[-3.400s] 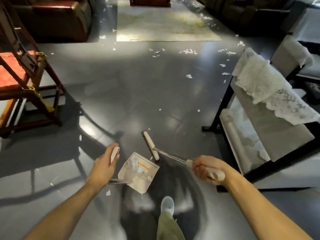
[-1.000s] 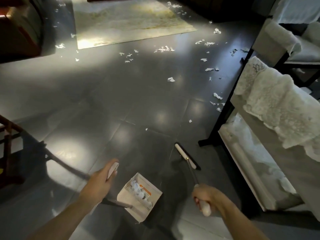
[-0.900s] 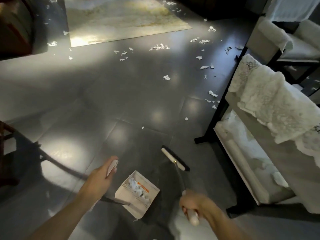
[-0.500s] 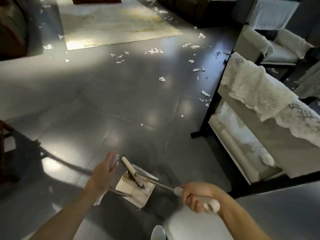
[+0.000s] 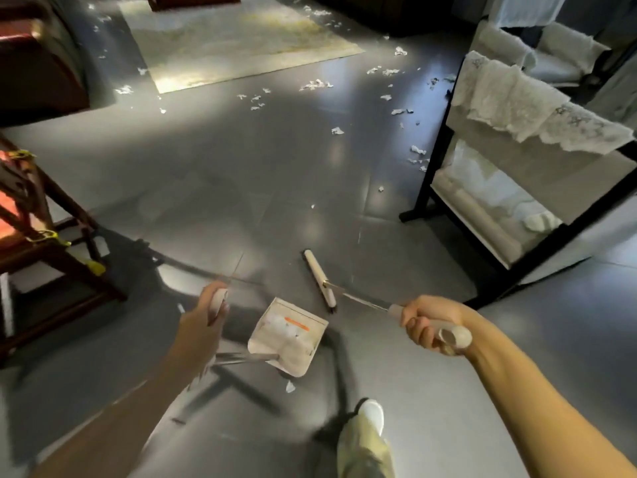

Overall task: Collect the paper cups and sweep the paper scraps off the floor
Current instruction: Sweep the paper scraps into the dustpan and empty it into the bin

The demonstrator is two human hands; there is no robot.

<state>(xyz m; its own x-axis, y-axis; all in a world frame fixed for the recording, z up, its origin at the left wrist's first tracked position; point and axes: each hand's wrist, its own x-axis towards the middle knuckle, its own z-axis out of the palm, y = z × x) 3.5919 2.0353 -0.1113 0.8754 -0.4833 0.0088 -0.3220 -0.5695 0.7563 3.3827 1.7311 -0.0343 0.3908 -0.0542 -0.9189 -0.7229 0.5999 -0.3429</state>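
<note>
My left hand [image 5: 201, 324] closes its fingers around the pale grip of a long-handled cream plastic dustpan [image 5: 287, 336], which sits just ahead of my white shoe [image 5: 370, 414] with white paper scraps inside. My right hand [image 5: 429, 326] grips the cream-handled broom [image 5: 319, 281], its head just beyond the pan. More torn white paper scraps [image 5: 315, 85] litter the glossy grey tile floor [image 5: 241, 174] near the beige rug [image 5: 234, 39].
</note>
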